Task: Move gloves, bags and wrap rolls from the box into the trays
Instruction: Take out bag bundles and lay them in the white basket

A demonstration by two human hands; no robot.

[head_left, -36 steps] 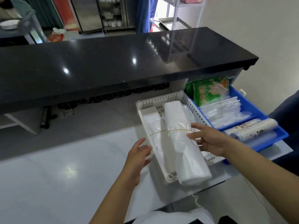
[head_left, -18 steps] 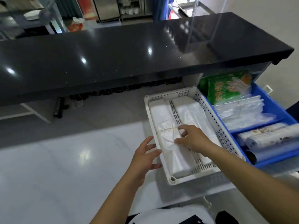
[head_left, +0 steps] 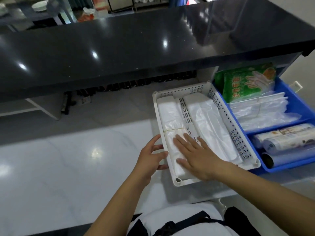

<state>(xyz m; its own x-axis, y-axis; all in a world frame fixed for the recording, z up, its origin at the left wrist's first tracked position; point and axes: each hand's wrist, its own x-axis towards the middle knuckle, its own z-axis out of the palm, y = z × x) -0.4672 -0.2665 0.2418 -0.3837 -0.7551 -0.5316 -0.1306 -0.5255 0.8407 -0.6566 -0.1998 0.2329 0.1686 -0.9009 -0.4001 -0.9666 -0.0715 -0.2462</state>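
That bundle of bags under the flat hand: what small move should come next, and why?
Probably lift the right hand away. The bundle already lies flat in the white tray's left slot, a second stack fills the right one, and the left hand only steadies the rim.

Perforated tray (head_left: 196, 89) sits on the worktop (head_left: 71, 160) near its right edge, with the divided tray (head_left: 305, 106) touching its right side. Perforated tray holds two bag bundles side by side: left bundle (head_left: 170, 114), right bundle (head_left: 209, 123). Divided tray: glove packs (head_left: 245, 82) at the back, flat bag stack (head_left: 262, 111) in the middle, wrap rolls (head_left: 288, 138) at the front. Raised counter (head_left: 136, 48) runs behind both trays.
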